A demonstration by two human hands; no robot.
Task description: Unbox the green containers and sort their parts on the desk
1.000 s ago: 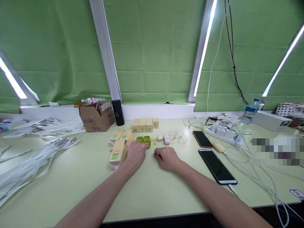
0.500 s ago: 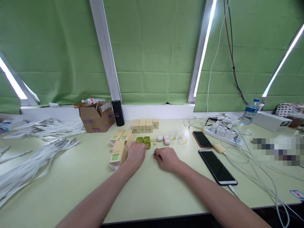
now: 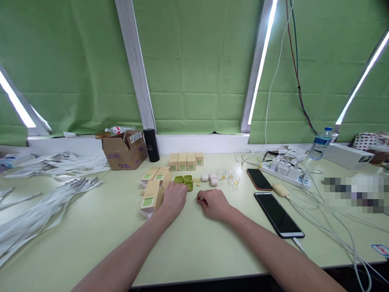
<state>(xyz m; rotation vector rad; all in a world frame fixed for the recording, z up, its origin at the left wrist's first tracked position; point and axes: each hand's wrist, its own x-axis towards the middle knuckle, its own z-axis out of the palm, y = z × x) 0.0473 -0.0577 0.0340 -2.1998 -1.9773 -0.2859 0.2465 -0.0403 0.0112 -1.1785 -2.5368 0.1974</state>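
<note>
The right hand [image 3: 214, 202] curls loosely, the left hand [image 3: 175, 198] hides its fingers—I can't tell either's grip. Square olive trays [image 3: 188, 177] sit at the left's one o'clock—clear cups [image 3: 235, 177], yellow bits [image 3: 236, 183] inside, at the right's.

The left hand [image 3: 175, 196] rests back-up, just in front of 3 olive-green square containers [image 3: 189, 186]; contact with them cannot be determined, and its fingertips are hidden. 3 beige cartons with green labels [image 3: 152, 194] sit directly to its left. The right hand [image 3: 214, 202] is loosely curled at the tabletop [image 3: 194, 247]. Beyond it lie small yellow pieces [image 3: 198, 184], 3 pale rounded pieces [image 3: 214, 182] and 3 clear containers [image 3: 235, 179] with yellow contents. 4 smaller beige cartons [image 3: 182, 161] form a rear row. 2 smartphones [image 3: 279, 214] lie to the right, near a white power strip [image 3: 290, 174].
</note>
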